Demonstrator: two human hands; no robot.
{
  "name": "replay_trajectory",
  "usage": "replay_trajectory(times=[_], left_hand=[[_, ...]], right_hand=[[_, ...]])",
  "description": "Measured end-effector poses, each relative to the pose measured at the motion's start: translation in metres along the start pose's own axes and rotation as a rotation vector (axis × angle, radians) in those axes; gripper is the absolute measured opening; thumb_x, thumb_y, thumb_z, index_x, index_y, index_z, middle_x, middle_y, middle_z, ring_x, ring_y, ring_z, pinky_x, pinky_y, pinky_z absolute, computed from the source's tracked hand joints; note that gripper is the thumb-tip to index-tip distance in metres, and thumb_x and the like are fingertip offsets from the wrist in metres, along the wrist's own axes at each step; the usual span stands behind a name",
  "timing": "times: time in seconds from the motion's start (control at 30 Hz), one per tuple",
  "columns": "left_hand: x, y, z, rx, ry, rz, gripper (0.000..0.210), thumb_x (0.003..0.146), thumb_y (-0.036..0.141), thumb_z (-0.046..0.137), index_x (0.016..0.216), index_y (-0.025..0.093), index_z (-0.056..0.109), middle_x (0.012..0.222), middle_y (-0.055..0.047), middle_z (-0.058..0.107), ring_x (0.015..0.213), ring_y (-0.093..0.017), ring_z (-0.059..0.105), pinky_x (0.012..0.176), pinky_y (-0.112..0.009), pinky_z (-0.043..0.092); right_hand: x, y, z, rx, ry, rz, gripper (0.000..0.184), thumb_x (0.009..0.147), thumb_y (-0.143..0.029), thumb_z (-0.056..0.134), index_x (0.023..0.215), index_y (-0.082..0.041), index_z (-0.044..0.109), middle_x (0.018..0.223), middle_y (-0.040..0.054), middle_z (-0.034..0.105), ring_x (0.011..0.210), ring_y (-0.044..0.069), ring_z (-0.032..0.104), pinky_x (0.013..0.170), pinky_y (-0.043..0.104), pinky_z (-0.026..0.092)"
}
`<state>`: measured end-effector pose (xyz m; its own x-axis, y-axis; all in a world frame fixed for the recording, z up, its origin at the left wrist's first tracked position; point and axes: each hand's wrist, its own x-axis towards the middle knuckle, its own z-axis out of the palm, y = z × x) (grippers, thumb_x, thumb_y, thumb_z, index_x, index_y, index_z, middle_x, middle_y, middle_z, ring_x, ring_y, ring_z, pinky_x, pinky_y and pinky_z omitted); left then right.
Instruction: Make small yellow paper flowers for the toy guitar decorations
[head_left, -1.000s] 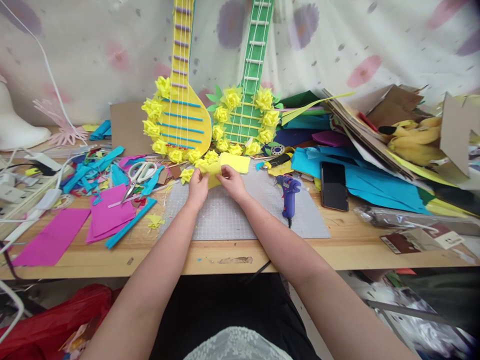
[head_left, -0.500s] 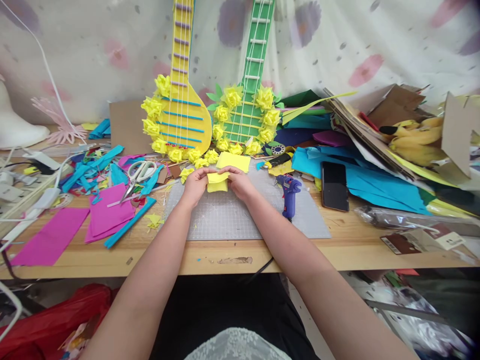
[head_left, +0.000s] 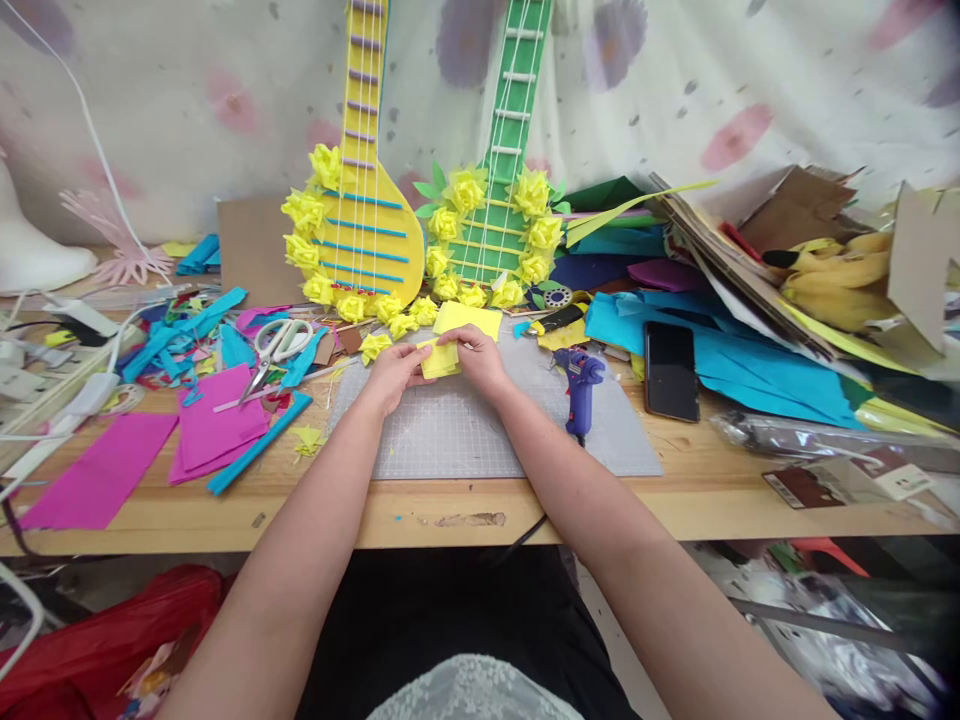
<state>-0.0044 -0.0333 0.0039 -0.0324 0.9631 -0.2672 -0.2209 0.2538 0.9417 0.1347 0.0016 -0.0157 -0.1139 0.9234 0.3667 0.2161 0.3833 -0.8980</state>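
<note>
Between my two hands is a folded piece of yellow paper (head_left: 441,361), held just above the grey cutting mat (head_left: 442,440). My left hand (head_left: 397,377) pinches its left edge. The fingers of my right hand (head_left: 480,358) are closed on its right side and top. Right behind lies a stack of yellow paper (head_left: 471,320) on the mat. Several loose yellow paper flowers (head_left: 375,347) lie to the left of it. At the back stand a yellow paper guitar (head_left: 375,235) and a green paper guitar (head_left: 487,235), both edged with yellow flowers.
A blue glue gun (head_left: 581,390) stands on the mat's right side, with a black phone (head_left: 671,370) beyond it. Scissors (head_left: 279,345) rest on scraps at left, near magenta paper (head_left: 225,420). Blue paper (head_left: 750,365) and cardboard pile up at right.
The yellow paper was folded at its top with a flap hanging down; now it is a smaller, flatter fold, tilted slightly. My right hand has shifted over its top.
</note>
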Motion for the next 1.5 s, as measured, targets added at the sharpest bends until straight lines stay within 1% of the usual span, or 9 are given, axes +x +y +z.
replay_trajectory(times=[0.37, 0.53, 0.63, 0.73, 0.8, 0.93, 1.1, 1.27, 1.5], left_hand=[[0.009, -0.01, -0.005, 0.039, 0.023, 0.121, 0.026, 0.052, 0.028, 0.073, 0.065, 0.013, 0.058, 0.066, -0.001, 0.061, 0.061, -0.012, 0.057, 0.056, -0.027, 0.051], [0.013, -0.012, -0.006, 0.093, 0.062, 0.223, 0.029, 0.056, 0.032, 0.07, 0.075, 0.013, 0.059, 0.066, -0.002, 0.063, 0.062, -0.015, 0.059, 0.057, -0.029, 0.05], [0.016, -0.014, -0.008, 0.179, 0.084, 0.324, 0.028, 0.06, 0.033, 0.067, 0.078, 0.014, 0.059, 0.066, -0.002, 0.063, 0.063, -0.016, 0.06, 0.061, -0.029, 0.049], [0.018, -0.015, -0.009, 0.254, 0.072, 0.42, 0.023, 0.062, 0.031, 0.065, 0.077, 0.015, 0.058, 0.068, -0.002, 0.064, 0.065, -0.015, 0.061, 0.068, -0.029, 0.048], [0.02, -0.017, -0.011, 0.277, 0.057, 0.439, 0.021, 0.063, 0.029, 0.064, 0.078, 0.015, 0.058, 0.069, -0.002, 0.065, 0.066, -0.015, 0.061, 0.071, -0.029, 0.047], [0.022, -0.02, -0.013, 0.344, 0.052, 0.436, 0.022, 0.064, 0.024, 0.062, 0.084, 0.016, 0.058, 0.073, -0.003, 0.066, 0.072, -0.017, 0.062, 0.073, -0.03, 0.047], [0.02, -0.02, -0.016, 0.538, 0.026, 0.425, 0.019, 0.064, 0.021, 0.059, 0.083, 0.017, 0.06, 0.076, -0.003, 0.067, 0.071, -0.017, 0.062, 0.072, -0.029, 0.046], [0.017, -0.018, -0.016, 0.768, 0.082, 0.429, 0.02, 0.066, 0.02, 0.057, 0.086, 0.02, 0.062, 0.079, -0.001, 0.067, 0.072, -0.016, 0.061, 0.071, -0.028, 0.045], [0.017, -0.02, -0.016, 0.822, 0.11, 0.473, 0.025, 0.065, 0.021, 0.059, 0.09, 0.021, 0.062, 0.079, -0.001, 0.066, 0.069, -0.016, 0.06, 0.068, -0.028, 0.044]], right_hand=[[0.001, 0.001, -0.001, -0.034, -0.02, 0.006, 0.032, 0.063, -0.009, 0.036, 0.073, -0.018, 0.065, 0.084, 0.0042, 0.057, 0.086, 0.015, 0.051, 0.084, 0.031, 0.041], [0.003, 0.0, -0.004, 0.256, -0.082, 0.236, 0.04, 0.071, -0.019, 0.037, 0.106, -0.023, 0.055, 0.103, 0.0039, 0.054, 0.084, 0.014, 0.054, 0.073, 0.029, 0.046], [0.002, 0.001, -0.004, 0.359, -0.147, 0.29, 0.041, 0.073, -0.028, 0.044, 0.113, -0.022, 0.047, 0.092, 0.0031, 0.056, 0.077, 0.013, 0.054, 0.069, 0.028, 0.046], [0.002, 0.004, 0.0, 0.265, -0.182, 0.24, 0.046, 0.063, -0.025, 0.057, 0.108, -0.018, 0.049, 0.076, -0.0001, 0.055, 0.07, 0.012, 0.052, 0.068, 0.027, 0.044], [0.002, 0.008, 0.002, 0.203, -0.162, 0.199, 0.044, 0.06, -0.02, 0.058, 0.103, -0.016, 0.051, 0.075, -0.0006, 0.054, 0.068, 0.011, 0.051, 0.068, 0.026, 0.043], [0.002, 0.013, 0.004, 0.083, -0.134, 0.137, 0.04, 0.061, -0.017, 0.054, 0.1, -0.017, 0.053, 0.078, -0.0008, 0.055, 0.067, 0.011, 0.05, 0.069, 0.026, 0.042], [-0.001, 0.01, 0.002, -0.168, -0.167, 0.118, 0.041, 0.063, -0.016, 0.052, 0.103, -0.018, 0.054, 0.07, -0.0032, 0.051, 0.062, 0.01, 0.046, 0.066, 0.025, 0.041], [-0.005, 0.006, -0.001, -0.377, -0.207, 0.054, 0.044, 0.064, -0.012, 0.049, 0.106, -0.02, 0.054, 0.076, -0.001, 0.056, 0.065, 0.012, 0.048, 0.068, 0.027, 0.041], [-0.004, 0.005, -0.002, -0.411, -0.208, 0.082, 0.042, 0.065, -0.015, 0.051, 0.107, -0.02, 0.055, 0.076, -0.0001, 0.057, 0.065, 0.013, 0.049, 0.068, 0.028, 0.041]])
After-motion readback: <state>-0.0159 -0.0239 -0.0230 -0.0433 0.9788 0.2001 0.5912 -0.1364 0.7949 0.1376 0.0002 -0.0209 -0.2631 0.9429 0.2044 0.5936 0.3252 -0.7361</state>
